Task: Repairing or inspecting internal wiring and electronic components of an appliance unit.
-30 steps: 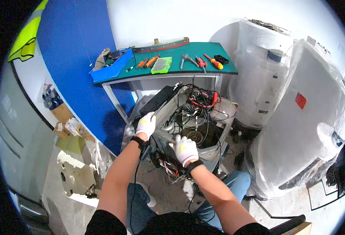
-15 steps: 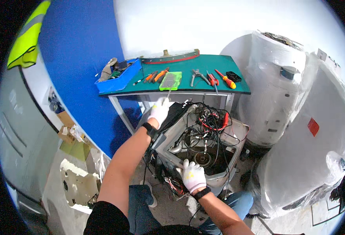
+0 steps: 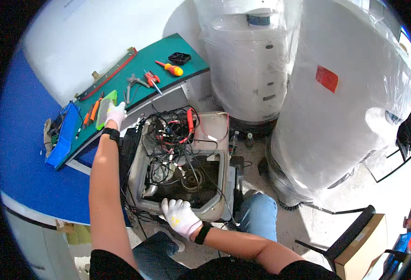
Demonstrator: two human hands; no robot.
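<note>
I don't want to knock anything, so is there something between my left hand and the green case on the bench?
Nothing visible: your left hand overlaps the right edge of the green case in view, though whether it touches is unclear. The orange-handled tools lie on the other side.

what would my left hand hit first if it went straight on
Probably the grey pliers on the green tabletop, beyond your left hand, though its height is hard to judge.

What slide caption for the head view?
Gloved left hand at the green case on the bench, right hand on the open housing rim.
</note>
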